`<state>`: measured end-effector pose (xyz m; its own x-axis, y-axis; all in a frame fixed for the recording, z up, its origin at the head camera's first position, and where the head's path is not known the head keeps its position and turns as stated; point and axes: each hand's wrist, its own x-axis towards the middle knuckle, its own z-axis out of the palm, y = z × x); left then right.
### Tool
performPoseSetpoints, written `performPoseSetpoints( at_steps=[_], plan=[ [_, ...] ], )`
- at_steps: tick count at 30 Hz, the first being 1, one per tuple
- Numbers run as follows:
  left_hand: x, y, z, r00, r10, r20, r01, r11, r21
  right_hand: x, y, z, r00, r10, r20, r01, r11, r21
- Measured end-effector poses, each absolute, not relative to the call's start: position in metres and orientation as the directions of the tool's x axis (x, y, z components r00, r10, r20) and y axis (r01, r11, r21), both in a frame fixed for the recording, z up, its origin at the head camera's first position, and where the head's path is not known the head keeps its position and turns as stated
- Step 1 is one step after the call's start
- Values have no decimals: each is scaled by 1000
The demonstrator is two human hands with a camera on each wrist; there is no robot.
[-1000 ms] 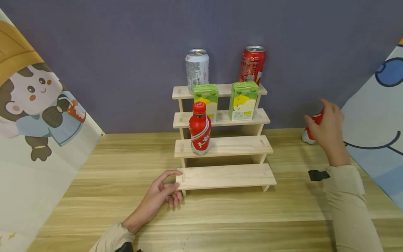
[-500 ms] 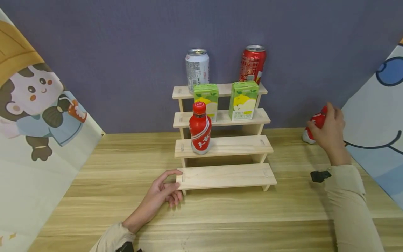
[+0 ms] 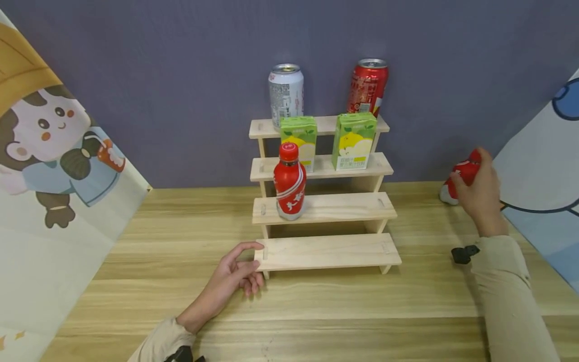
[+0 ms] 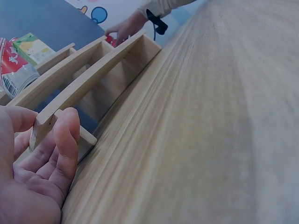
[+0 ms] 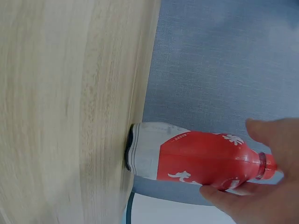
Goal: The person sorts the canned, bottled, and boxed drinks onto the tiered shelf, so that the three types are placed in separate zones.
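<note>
Tabletop (image 3: 316,311): bottle (image 5: 196,161) seemingly in hand (image 3: 479,193)

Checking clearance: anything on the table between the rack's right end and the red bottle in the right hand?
Head view: bare table between the wooden rack and the red bottle the right hand grips.

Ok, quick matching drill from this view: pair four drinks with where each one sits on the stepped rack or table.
Things:
1. silver can
2. right green carton
3. red bottle on the rack
4. red bottle at the right hand

Places:
A. second step from the bottom, left end
B. on the table by the wall, right of the rack
C. top step, left side
D. third step from the bottom, right side

Pairs: 1-C, 2-D, 3-A, 4-B. The right hand grips bottle 4, whose base rests on the table.
</note>
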<state>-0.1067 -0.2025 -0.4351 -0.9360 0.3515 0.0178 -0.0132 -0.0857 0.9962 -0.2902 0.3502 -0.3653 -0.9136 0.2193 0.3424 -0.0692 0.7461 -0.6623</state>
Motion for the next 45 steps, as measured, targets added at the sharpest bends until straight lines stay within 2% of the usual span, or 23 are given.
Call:
performPoseSetpoints(
  at_steps=[6,15,31,45],
  plan=[
    [-107,-201,-433,-938,346,11,-19,-82,996,-286,346,-365,-862,322,392,-35,733,-679],
    [-109,-201,-433,-932,361,37,3,-94,996,-284,342,-368,-822,339,457,-57,750,-659],
    [-107,-201,-431,-936,352,14,-17,-85,996,-285,343,-368,-808,298,508,-93,787,-610],
    [-104,-202,-432,-940,342,-15,-45,-80,996,-283,335,-363,-835,289,469,-83,777,-625]
  ],
)
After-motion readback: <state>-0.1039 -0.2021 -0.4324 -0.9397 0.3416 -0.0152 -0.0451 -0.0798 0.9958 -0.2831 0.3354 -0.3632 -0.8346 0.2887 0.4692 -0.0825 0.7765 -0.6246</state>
